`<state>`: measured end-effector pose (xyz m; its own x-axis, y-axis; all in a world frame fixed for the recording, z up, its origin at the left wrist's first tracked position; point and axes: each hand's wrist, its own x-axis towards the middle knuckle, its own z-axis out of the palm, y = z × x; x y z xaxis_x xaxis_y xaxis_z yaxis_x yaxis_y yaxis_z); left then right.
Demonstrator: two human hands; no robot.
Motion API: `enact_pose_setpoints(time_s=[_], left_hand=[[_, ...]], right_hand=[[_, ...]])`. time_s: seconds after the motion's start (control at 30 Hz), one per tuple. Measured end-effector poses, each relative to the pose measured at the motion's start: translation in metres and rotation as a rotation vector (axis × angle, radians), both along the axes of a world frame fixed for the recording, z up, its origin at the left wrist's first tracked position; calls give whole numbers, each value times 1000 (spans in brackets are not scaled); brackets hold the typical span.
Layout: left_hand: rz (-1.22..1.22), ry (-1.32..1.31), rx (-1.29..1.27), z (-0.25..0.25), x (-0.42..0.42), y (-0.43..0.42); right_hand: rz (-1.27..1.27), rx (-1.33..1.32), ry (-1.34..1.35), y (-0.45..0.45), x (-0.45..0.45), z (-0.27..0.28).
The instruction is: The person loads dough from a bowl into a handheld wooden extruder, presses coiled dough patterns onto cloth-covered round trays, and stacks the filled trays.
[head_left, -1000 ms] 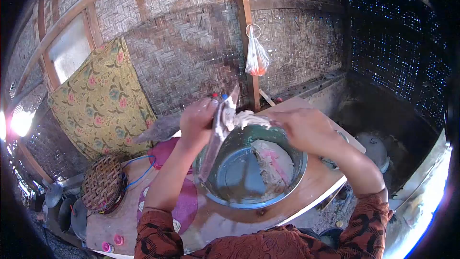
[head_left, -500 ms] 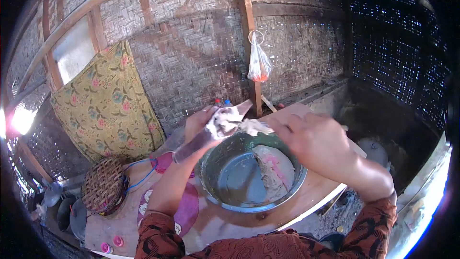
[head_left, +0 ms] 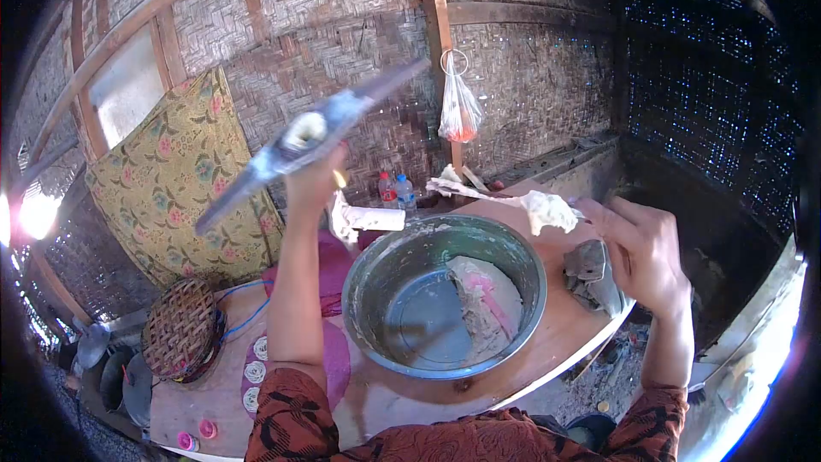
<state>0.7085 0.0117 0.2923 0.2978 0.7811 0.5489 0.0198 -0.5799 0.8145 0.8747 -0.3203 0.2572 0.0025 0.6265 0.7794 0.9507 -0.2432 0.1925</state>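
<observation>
My left hand [head_left: 313,181] is raised left of the basin, closed round a blurred wooden dough press [head_left: 363,104], a long bar with pale dough in its central hole. Below it is a white, dough-smeared cylinder [head_left: 376,219]; whether it touches the hand I cannot tell. My right hand [head_left: 646,248] pinches a dough-coated spoon [head_left: 492,198] over the basin's right side, with a thick lump of dough [head_left: 547,211] close to the fingers. Beneath stands a metal basin [head_left: 363,338] holding a mound of pale dough [head_left: 505,287] with a pink strip on it.
Dough coils [head_left: 255,372] lie on a purple round mat [head_left: 335,368] at left, near a woven basket [head_left: 180,329]. Two small bottles [head_left: 395,191] stand behind the basin. A grey crumpled bundle [head_left: 590,274] sits at the table's right edge. A plastic bag [head_left: 460,111] hangs from the post.
My hands have moved apart. My left hand has lifted the press up and left, tilting it; my right hand has drawn right with the spoon and dough. The white cylinder and grey bundle now show.
</observation>
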Motion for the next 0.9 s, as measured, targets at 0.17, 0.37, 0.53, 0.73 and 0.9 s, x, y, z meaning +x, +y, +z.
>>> enact_pose_setpoints(time_s=[0.17,0.37,0.53,0.73,0.9], left_hand=[[-528,-686,-144,3,-3,61],[-731,-844,-323,-11,12,71],[-1035,-723,-488,-25,15,77],[-1292,-623,-585,-32,3,82],[-1281,-756,-614,-38,-8,90]], right_hand=[[512,64,418,53,50,-43],[418,-43,332,139,86,-81],[552,-140,468,164,66,-61],[582,-277,186,145,54,-43],[569,-255,327,125,62,-73]])
